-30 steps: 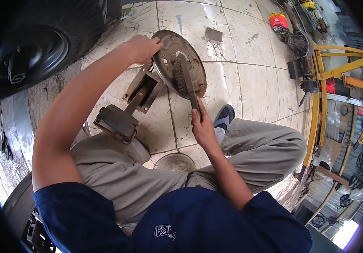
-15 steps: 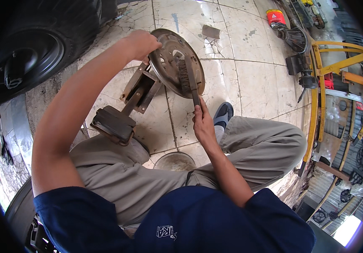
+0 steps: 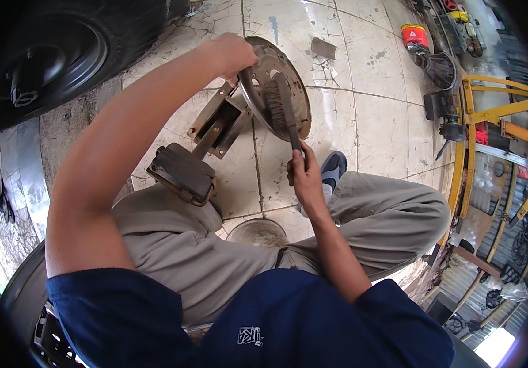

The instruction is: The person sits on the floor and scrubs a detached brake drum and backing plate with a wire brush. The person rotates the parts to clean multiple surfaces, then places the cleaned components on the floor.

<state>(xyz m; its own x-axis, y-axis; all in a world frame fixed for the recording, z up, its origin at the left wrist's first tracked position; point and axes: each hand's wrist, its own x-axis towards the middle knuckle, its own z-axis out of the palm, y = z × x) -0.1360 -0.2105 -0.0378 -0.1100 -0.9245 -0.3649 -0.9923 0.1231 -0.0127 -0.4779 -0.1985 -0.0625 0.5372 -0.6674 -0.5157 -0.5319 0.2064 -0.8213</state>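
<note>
My left hand [image 3: 234, 55] is closed on the left rim of a round, worn metal plate [image 3: 297, 98] with holes in it, which looks like a brake backing plate. The plate is tilted up, and the fingertips behind it are hidden. In my right hand [image 3: 307, 175] is the dark handle of a wire brush [image 3: 288, 113]. Its bristles face left and lie against or just over the plate's face; I cannot tell whether they touch. Below and left of the plate stands a rusty metal bracket [image 3: 218, 119] with a dark block-shaped pedal or pad [image 3: 184, 175] at its near end.
A round pan [image 3: 256, 233] is on the tiled floor [image 3: 374, 116] between my legs. A big black tyre and wheel [image 3: 68, 55] stand at upper left. On the right are a yellow metal frame [image 3: 465, 153], a red can [image 3: 414, 37] and a scrap of card [image 3: 323, 48].
The whole scene has shifted a little to the right in view. The brush has moved slightly across the plate, and both hands keep their hold.
</note>
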